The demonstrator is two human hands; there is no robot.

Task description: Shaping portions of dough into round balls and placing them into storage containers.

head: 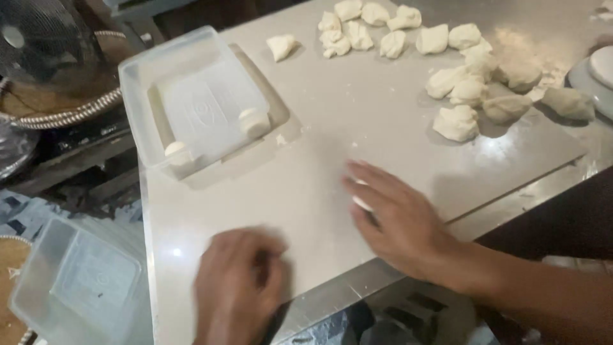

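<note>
My right hand [396,217] lies palm down on the white board [357,115], fingers spread over a small dough piece [360,203] whose white edge shows beneath them. Near the board's front edge, my left hand [239,281] is cupped palm down and blurred; whatever is under it is hidden. At the back left, a clear plastic container [137,96] holds two rounded dough balls, one [175,150] at its near left corner and one [253,121] to the right. Several rough dough pieces [456,122] lie at the board's far right.
A lone dough piece [281,46] lies beside the container. A pale plate [584,83] sits at the right edge. The board rests on a steel table [511,204]. A second clear container [70,281] is lower left, with a fan [45,45] at the upper left.
</note>
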